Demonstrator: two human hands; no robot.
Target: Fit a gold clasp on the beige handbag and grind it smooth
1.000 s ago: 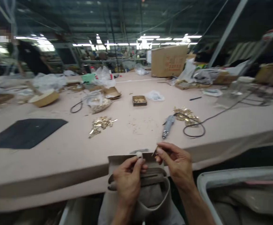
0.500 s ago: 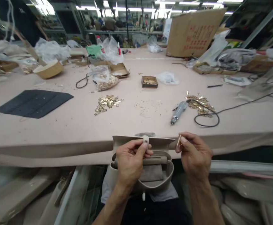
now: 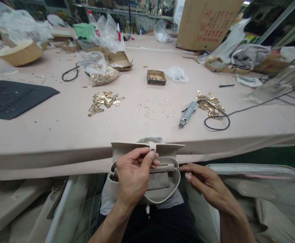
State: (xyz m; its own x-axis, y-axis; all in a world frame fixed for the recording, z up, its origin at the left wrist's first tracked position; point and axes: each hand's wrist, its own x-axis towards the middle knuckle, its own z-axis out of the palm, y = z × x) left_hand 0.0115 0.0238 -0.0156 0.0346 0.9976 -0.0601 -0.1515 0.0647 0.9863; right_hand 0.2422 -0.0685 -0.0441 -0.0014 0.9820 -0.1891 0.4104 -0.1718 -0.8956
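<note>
A beige handbag rests in my lap against the table edge, its flap folded open onto the table. My left hand pinches a small beige loop at the middle of the flap. My right hand sits low beside the bag's right side, with its fingers drawn together. Whatever they may hold is hidden.
On the pink table lie two heaps of gold metal pieces, an electric screwdriver with a black cable, a small box of screws, a black leather panel, a wicker basket and a cardboard box. A bin of beige parts stands at my right.
My right hand, which held a small gold piece up at the flap's right end, has dropped down beside the bag. The left hand keeps its pinch on the loop. My view tilted downward.
</note>
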